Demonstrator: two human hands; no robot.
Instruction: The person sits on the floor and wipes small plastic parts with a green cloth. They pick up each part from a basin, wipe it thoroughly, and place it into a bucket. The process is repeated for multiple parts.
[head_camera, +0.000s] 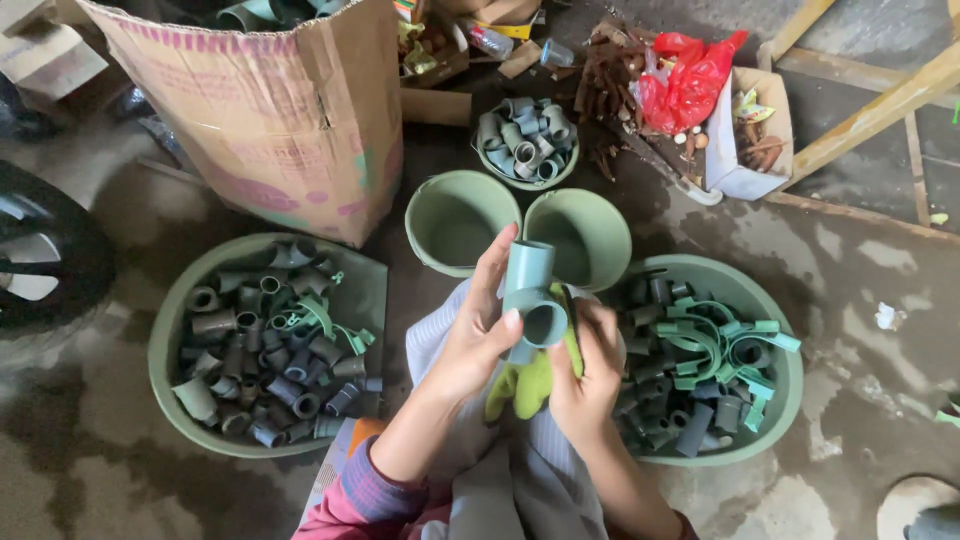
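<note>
- Left hand (475, 335) grips a grey-green pipe fitting (532, 300), fingers closed around it.
- Right hand (585, 365) clasps the fitting's underside and a yellow-green cloth (525, 388).
- 2 basins (170, 330) of fittings flank them.

- The left hand (478, 335) was raised in front of the body, fingers curled and closed in a grip, thumb pressed forward.
- The right hand (585, 375) sat just beside it, fingers bent inward and gripping.
- Both forearms angled up from below, the wrists close together.
</note>
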